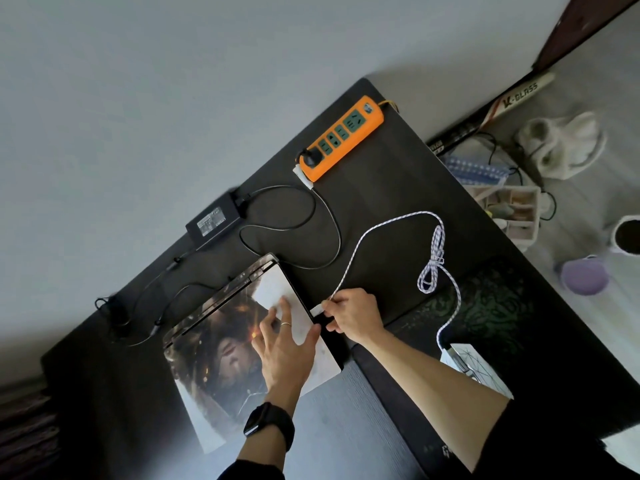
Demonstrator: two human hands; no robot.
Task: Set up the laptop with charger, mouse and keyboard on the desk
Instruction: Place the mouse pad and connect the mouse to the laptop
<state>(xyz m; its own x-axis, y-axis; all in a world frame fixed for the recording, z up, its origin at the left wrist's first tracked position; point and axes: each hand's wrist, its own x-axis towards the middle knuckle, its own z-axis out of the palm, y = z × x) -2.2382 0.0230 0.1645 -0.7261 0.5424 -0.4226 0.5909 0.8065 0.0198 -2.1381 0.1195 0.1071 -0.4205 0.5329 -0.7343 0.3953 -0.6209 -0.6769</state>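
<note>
Entry: closed laptop (214, 358) lying on dark desk (398, 188), cable being held at its right edge.
Left hand (284, 348) is pressing flat on the lid, fingers straight and spread, gripping nothing (a black watch (268, 426) is sitting on that wrist). Right hand (353, 315) is pinching the white connector (317, 311) between thumb and fingertips, against the laptop's right edge; whether it is seated cannot be told. Its braided cable (391, 221) is looping across the desk toward the mouse pad (485, 306). Charger brick (213, 221) is lying by the wall-side edge, its lead curling toward the orange power strip (341, 138).
</note>
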